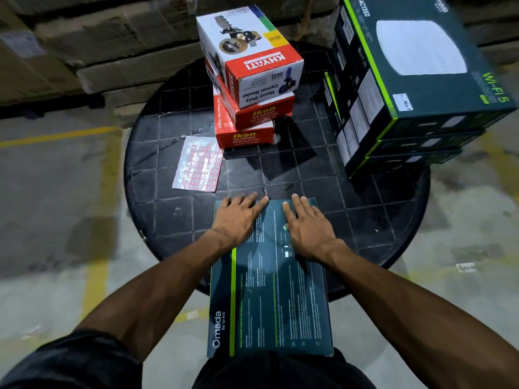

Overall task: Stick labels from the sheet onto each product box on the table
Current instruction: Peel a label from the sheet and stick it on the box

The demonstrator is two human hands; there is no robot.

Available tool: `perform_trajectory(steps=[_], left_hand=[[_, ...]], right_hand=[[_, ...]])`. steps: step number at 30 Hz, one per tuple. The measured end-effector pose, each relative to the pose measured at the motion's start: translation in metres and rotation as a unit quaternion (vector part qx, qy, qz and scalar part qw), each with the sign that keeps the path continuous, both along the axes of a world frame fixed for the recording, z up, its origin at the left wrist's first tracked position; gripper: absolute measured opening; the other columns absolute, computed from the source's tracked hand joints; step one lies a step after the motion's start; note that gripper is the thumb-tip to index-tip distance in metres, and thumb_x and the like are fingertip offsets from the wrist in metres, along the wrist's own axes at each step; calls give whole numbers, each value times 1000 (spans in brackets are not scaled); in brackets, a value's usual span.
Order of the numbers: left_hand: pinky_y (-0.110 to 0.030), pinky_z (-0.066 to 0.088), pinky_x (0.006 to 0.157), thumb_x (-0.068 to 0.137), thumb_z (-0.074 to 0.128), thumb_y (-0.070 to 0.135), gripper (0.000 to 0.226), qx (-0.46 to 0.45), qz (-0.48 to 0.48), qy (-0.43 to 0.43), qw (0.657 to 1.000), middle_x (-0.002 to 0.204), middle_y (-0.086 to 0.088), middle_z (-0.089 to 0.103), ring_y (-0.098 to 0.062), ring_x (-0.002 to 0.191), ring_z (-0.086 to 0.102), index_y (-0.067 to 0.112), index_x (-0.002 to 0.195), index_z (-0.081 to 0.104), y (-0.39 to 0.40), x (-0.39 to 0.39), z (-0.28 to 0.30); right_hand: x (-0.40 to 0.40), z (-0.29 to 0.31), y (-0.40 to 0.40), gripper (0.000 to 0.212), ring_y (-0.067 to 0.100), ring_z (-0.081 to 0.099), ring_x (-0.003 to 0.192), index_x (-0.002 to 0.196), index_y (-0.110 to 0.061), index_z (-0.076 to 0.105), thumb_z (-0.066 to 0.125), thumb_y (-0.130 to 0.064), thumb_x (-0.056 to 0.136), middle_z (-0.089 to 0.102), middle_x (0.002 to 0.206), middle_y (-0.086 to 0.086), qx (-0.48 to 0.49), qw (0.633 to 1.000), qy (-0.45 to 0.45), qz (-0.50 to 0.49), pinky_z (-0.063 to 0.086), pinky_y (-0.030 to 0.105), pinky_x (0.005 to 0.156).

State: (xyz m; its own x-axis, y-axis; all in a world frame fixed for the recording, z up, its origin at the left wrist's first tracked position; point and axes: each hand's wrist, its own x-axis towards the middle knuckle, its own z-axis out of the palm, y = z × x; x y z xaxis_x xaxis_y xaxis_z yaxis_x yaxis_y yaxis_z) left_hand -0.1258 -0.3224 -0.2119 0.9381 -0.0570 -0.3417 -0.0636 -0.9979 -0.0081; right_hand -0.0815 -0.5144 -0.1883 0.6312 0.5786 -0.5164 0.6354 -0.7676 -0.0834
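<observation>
A dark teal Omada box point(269, 299) lies flat at the near edge of the round black table point(174, 214), overhanging toward me. My left hand point(238, 217) rests flat on its far left corner with the fingers straight. My right hand point(307, 226) lies flat on its far right part, fingers spread. The label sheet point(198, 164) with red-bordered stickers lies on the table to the left, beyond my hands. A white and red Khyati carton sealer box point(250, 51) tops two red Ikon boxes point(247, 127).
A stack of three dark Wi-Fi boxes point(407, 88) stands at the table's right; its top box carries a small white label point(403, 102). Brown cartons point(84, 37) are piled behind the table. The concrete floor has yellow lines point(98, 248).
</observation>
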Motion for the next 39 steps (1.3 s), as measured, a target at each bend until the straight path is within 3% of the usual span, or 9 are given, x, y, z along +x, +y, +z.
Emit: perform_trajectory(steps=[8,13,15,17,20,24,32,36,39], left_hand=[[-51,15,117,104,23,41,53,4,32,-7,999,163,-4,4,-29,148,8,33,154,5,-6,-30,4],[-52,10,120,99,14,55,60,-87,180,0,980,163,-3,-10,-29,149,-7,36,154,1,-11,-83,-4],[-50,19,119,99,26,56,63,-175,259,-8,950,162,-6,-16,-31,149,-3,34,155,4,-14,-107,-5],[-46,26,114,98,43,49,69,-278,344,-2,897,162,-7,-14,-33,148,13,36,155,6,-19,-124,-4],[-46,32,110,96,51,46,78,-350,392,21,850,160,-16,7,-37,140,32,40,154,-1,-24,-132,-4],[-51,39,105,97,50,46,79,-310,396,22,864,157,-22,10,-44,132,40,36,154,-5,-26,-116,-4],[-60,31,109,98,47,47,79,-296,402,6,867,160,-18,6,-46,137,33,34,154,-6,-2,-41,16],[-57,24,114,98,52,40,74,-329,414,-19,849,161,-15,0,-42,143,24,31,155,5,17,-8,15],[-49,22,118,99,52,33,68,-320,381,-21,867,162,-12,-8,-37,145,20,24,155,14,17,-16,7]], right_hand=[[-2,-3,-4,62,33,-14,149,154,-11,-10,24,-28,105,-18,160,18,22,1000,-4,-5,-1,44,121],[-17,-12,-10,62,37,-16,147,155,-21,-8,24,-38,105,-23,160,13,71,993,28,-92,8,50,121],[-29,-12,-15,68,39,-3,148,156,-26,-3,35,-45,102,-22,161,10,116,975,57,-183,25,52,116],[-41,-11,-21,75,42,31,140,155,-30,0,43,-52,98,-12,162,9,144,948,77,-273,42,52,103],[-53,-10,-26,79,42,55,115,154,-35,-7,39,-62,95,23,151,18,118,940,80,-309,46,47,88],[-47,-7,-21,79,41,56,109,154,-32,-11,34,-62,97,37,136,20,101,947,60,-300,46,46,87],[23,12,10,74,41,52,115,155,-36,-2,38,-60,97,34,142,21,127,940,28,-316,42,46,93],[51,5,21,72,40,45,127,155,-34,7,48,-48,98,25,151,18,186,924,69,-326,41,47,100],[51,-6,13,69,40,34,137,155,-29,14,52,-39,98,11,159,14,201,931,93,-291,36,52,108]])
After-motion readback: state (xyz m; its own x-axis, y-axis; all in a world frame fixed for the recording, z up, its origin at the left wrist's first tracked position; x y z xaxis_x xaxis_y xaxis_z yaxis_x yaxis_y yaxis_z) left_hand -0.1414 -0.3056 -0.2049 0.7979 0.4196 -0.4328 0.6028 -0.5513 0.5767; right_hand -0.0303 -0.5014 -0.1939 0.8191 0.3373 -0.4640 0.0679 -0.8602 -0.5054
